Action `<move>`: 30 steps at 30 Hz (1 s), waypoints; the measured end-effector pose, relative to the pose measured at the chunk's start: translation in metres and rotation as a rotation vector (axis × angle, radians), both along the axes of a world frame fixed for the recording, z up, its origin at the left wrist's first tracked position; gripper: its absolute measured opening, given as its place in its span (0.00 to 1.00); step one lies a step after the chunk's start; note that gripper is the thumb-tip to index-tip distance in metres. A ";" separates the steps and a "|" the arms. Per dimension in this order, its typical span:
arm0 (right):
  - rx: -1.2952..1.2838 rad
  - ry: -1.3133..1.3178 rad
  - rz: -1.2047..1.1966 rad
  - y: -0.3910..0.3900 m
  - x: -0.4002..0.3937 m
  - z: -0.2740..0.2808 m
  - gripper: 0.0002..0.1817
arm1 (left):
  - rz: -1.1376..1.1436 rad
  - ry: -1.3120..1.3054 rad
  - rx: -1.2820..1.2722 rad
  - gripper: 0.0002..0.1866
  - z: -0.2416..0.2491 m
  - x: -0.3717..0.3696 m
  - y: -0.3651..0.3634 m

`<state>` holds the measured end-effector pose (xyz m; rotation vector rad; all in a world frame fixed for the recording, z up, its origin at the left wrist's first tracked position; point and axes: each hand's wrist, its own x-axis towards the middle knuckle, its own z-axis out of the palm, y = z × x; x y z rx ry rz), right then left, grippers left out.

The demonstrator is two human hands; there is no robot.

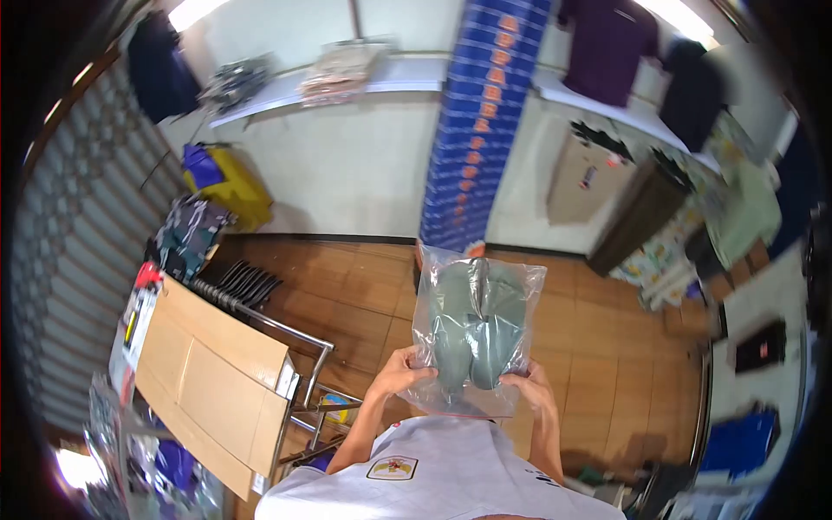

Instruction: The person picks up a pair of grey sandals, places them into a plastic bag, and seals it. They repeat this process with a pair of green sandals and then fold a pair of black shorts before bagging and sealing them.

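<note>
A clear plastic bag (477, 334) with a folded dark green item inside hangs in front of my chest, held upright between both hands. My left hand (403, 373) grips its lower left edge, thumb on the front of the plastic. At the lower right edge, my right hand (530, 386) pinches the bag in the same way. The plastic is glossy and wrinkled, and the green item shows two rounded halves side by side.
A cardboard sheet (217, 373) lies on a metal rack (303, 334) at the left. Ahead stands a blue patterned column (485, 121) between shelves (403, 76) with packed clothes. Garments hang along the right wall. The floor (607, 347) is brown tile.
</note>
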<state>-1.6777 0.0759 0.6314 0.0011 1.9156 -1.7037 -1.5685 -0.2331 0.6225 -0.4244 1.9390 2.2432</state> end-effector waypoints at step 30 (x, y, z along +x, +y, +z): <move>-0.202 0.190 0.792 -0.597 -0.372 0.084 0.19 | 1.020 0.251 -0.265 0.36 0.059 -0.217 -0.429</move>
